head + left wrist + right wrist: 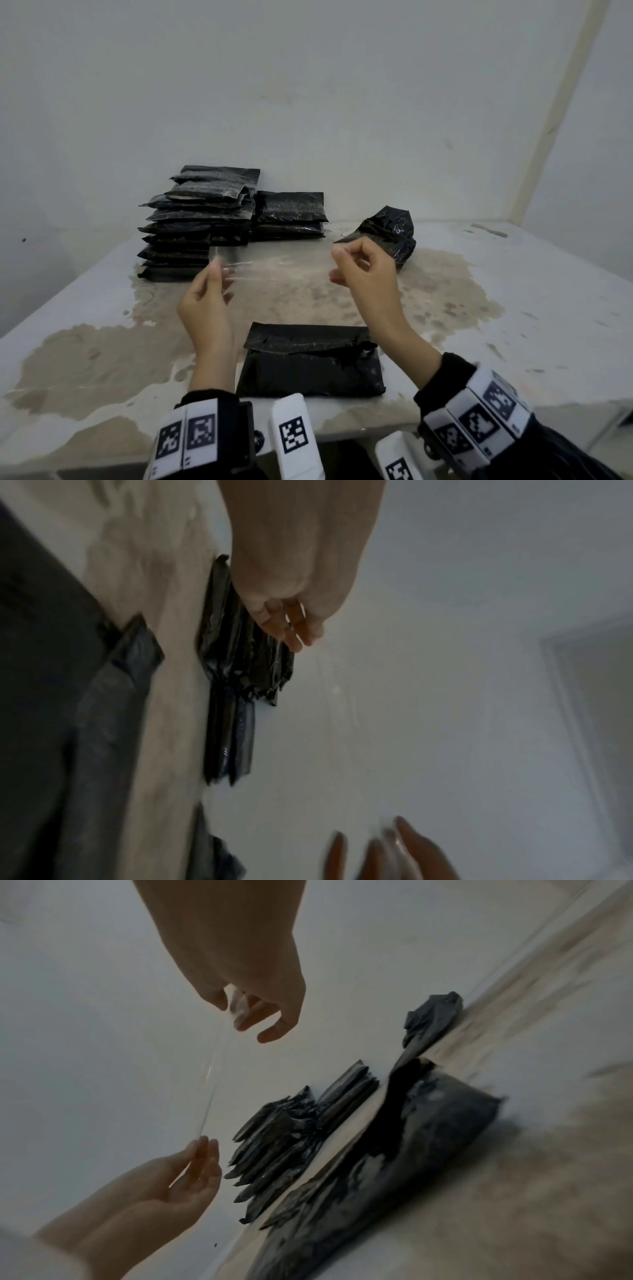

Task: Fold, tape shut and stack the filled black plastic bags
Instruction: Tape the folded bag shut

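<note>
So I've got a strip of clear sticky tape [274,265] stretched out between both hands, up in the air above the stained white bench [479,325]. It's see-through and a bit wrinkly near my left hand [205,305], so honestly you mostly spot it by the glare; from the right wrist view it's just a thin bright line [209,1085]. Its long axis runs left to right across my view, roughly level, parallel to the near edge of the bench.

My left hand's fingers [215,272] are pinching the left end between thumb and fingertips. My right hand [366,274] is pinching the other end with thumb and forefinger, with the remaining fingers curled loosely underneath.

Right below the tape, close to me, sits the folded black plastic bag [310,359], flat on the bench. It's a filled rectangular packet, glossy and crinkled, with its top flap folded over toward me. Its long side also runs left to right, so tape and bag are lined up the same way, apart from each other.

Further back on the left there's a tall stack of finished black plastic packets [198,226] lying flat, with a shorter stack of black packets [291,216] just beside it on the right. Off to the right of those lies a crumpled loose black plastic bag [387,236], partly hidden behind my right hand.
</note>
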